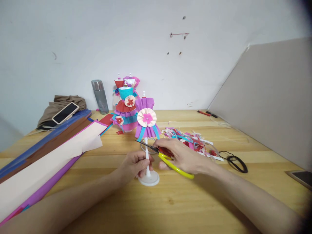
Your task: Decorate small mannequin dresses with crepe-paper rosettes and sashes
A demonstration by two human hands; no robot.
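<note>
A small white mannequin stand (pixel 149 179) rises upright from its round base on the table. It wears a purple crepe paper dress (pixel 146 130) with a cream and pink paper rosette (pixel 146 117) and blue ribbon strips. My left hand (pixel 137 165) is closed round the stand's pole, below the dress. In my right hand (pixel 181 155) is a pair of scissors (pixel 168 159) with yellow handles. Their dark blades lie at the pole near the dress hem, close to the end of the left blue strip. Whether the blades touch the paper I cannot tell.
Other dressed mannequins (pixel 126 107) stand behind, beside a flask (pixel 99 97). Paper sheets (pixel 48 156), a phone (pixel 65 113) and brown cloth (pixel 50 109) lie left. Paper scraps (pixel 192 141), a black cord (pixel 236 163), markers (pixel 207 113) and another device (pixel 302 177) are right.
</note>
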